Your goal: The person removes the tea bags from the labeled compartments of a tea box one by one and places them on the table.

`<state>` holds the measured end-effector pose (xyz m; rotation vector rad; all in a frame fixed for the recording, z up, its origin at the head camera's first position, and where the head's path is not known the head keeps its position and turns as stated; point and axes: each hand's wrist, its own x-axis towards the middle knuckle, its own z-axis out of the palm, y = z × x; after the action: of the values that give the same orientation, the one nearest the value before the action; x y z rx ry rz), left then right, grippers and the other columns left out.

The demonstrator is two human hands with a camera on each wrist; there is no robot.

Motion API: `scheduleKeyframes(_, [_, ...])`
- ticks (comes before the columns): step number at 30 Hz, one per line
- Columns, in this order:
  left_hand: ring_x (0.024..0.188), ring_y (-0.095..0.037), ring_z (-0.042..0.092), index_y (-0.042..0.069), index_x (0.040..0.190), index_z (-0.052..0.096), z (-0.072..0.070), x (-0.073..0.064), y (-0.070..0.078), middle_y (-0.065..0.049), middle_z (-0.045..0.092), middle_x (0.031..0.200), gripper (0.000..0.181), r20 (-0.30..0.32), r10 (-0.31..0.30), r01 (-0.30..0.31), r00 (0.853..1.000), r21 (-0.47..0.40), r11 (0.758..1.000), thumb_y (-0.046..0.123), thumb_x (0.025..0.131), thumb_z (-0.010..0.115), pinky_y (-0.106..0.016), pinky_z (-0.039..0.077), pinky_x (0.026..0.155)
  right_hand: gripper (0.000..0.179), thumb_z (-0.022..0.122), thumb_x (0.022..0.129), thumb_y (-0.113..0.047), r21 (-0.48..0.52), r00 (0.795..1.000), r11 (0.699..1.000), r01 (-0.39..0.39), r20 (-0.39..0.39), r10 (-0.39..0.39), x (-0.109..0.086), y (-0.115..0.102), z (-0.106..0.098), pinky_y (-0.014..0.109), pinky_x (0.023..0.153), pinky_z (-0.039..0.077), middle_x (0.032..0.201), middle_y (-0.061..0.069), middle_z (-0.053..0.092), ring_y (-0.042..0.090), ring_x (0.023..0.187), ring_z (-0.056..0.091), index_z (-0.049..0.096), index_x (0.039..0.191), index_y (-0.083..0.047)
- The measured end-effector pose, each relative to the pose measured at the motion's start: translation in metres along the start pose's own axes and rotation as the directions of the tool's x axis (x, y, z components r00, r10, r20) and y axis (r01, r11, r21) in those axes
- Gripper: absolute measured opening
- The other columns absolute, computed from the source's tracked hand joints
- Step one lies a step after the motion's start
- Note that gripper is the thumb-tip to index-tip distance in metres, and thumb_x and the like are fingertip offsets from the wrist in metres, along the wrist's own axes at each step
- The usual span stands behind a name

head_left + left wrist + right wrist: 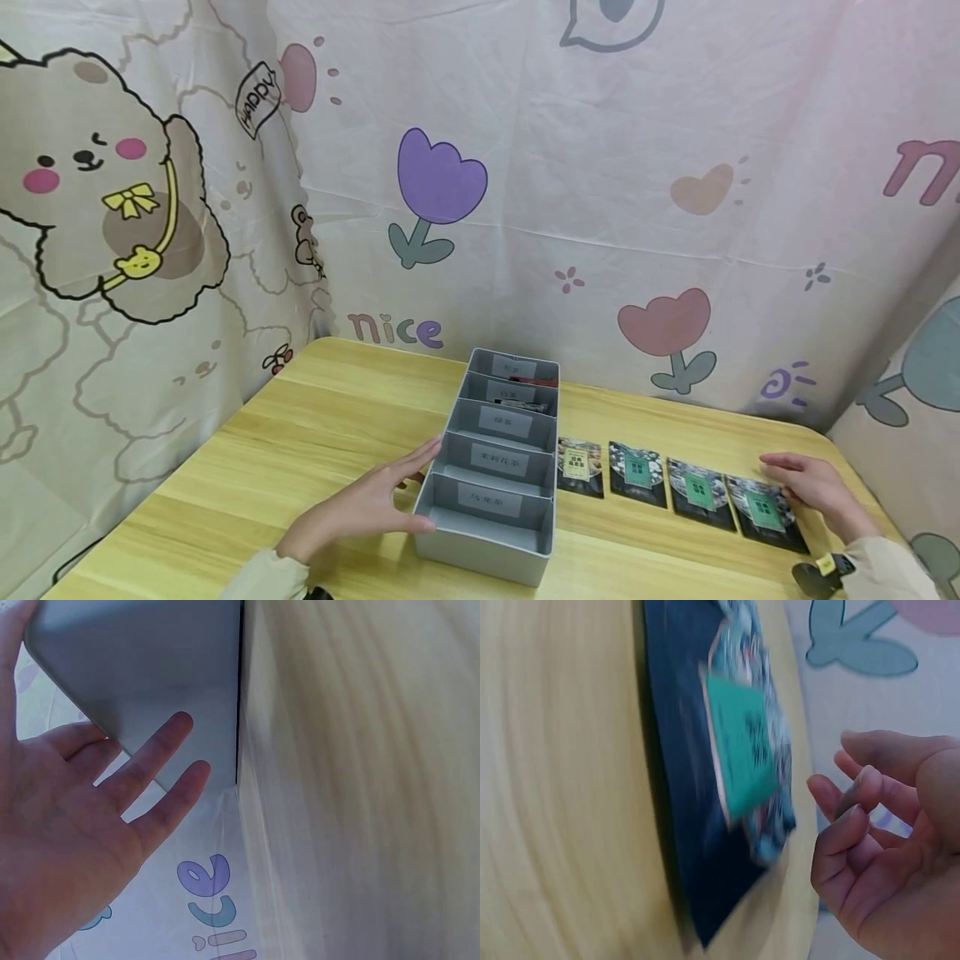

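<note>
A long grey divided box [480, 557] stands on the table, with a paper label on each of its several compartments. My left hand [367, 504] is at the box's left side, thumb by the front corner. In the left wrist view its fingers [154, 754] are spread along the grey wall. Right of the box lie tea packets in a row: one with a yellow label [580, 468], then dark ones with green labels. My right hand [817, 492] hovers beside the rightmost packet [767, 515], fingers loosely bent and holding nothing. In the right wrist view this packet [739, 750] lies apart from the fingertips.
A red packet [536, 382] lies in the farthest compartment and a silvery dark one [522, 406] in the compartment before it. The wooden table [300, 450] ends at a printed curtain [525, 275] behind and on both sides.
</note>
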<state>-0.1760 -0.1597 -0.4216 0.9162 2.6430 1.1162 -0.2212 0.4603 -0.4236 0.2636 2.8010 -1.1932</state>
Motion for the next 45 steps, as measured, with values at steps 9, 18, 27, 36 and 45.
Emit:
scheduleKeyframes(9, [0.136, -0.04, 0.032, 0.012, 0.155, 0.024, 0.001, 0.001, -0.001, -0.011, 0.019, 0.158, 0.098, 0.002, 0.003, -0.003, 1.0, -0.012, 1.0, 0.048, 0.08, 0.075, -0.065, 0.033, 0.101, 0.057, 0.054, 0.099, -0.03, 0.015, 0.996, 0.996, 0.088, -0.024, -0.087, -0.002, -0.036, 0.018, 0.029, 0.059, 0.046, 0.095, 0.008, 0.062, 0.016, 0.067, 0.052, 0.045, 0.132, 0.016])
scheduleKeyframes(18, [0.134, -0.041, 0.035, 0.012, 0.155, 0.024, 0.001, 0.0, 0.0, -0.014, 0.02, 0.157, 0.098, 0.009, -0.006, 0.006, 1.0, -0.016, 1.0, 0.048, 0.08, 0.075, -0.064, 0.038, 0.097, 0.056, 0.059, 0.097, -0.033, 0.119, 0.986, 0.979, 0.164, -0.055, -0.159, -0.01, -0.077, 0.037, 0.029, 0.061, 0.046, 0.101, 0.008, 0.061, 0.014, 0.067, 0.05, 0.051, 0.131, 0.011])
scheduleKeyframes(27, [0.133, -0.045, 0.034, 0.012, 0.154, 0.024, 0.0, -0.001, 0.0, -0.014, 0.021, 0.157, 0.097, 0.008, -0.001, 0.001, 1.0, -0.005, 1.0, 0.047, 0.08, 0.075, -0.067, 0.036, 0.097, 0.051, 0.061, 0.096, -0.032, 0.118, 0.969, 0.962, 0.247, -0.02, -0.246, -0.017, -0.125, 0.054, 0.028, 0.061, 0.04, 0.1, 0.01, 0.061, 0.017, 0.065, 0.049, 0.055, 0.13, 0.005])
scheduleKeyframes(36, [0.133, -0.045, 0.034, 0.014, 0.155, 0.023, 0.0, -0.001, -0.002, -0.011, 0.019, 0.157, 0.098, 0.007, -0.001, 0.001, 1.0, 0.002, 1.0, 0.048, 0.08, 0.075, -0.068, 0.033, 0.099, 0.04, 0.063, 0.095, -0.025, 0.13, 0.935, 0.928, 0.35, 0.012, -0.355, -0.013, -0.164, 0.074, 0.03, 0.061, 0.04, 0.106, 0.012, 0.066, 0.02, 0.059, 0.047, 0.061, 0.124, 0.003])
scheduleKeyframes(45, [0.134, -0.044, 0.033, 0.012, 0.155, 0.023, -0.001, 0.001, 0.0, -0.013, 0.019, 0.157, 0.098, 0.013, -0.003, 0.003, 1.0, -0.006, 1.0, 0.048, 0.08, 0.075, -0.066, 0.034, 0.099, 0.038, 0.063, 0.095, -0.019, 0.184, 0.907, 0.898, 0.401, 0.06, -0.417, -0.005, -0.192, 0.098, 0.028, 0.054, 0.042, 0.108, 0.017, 0.067, 0.015, 0.054, 0.045, 0.061, 0.124, 0.005])
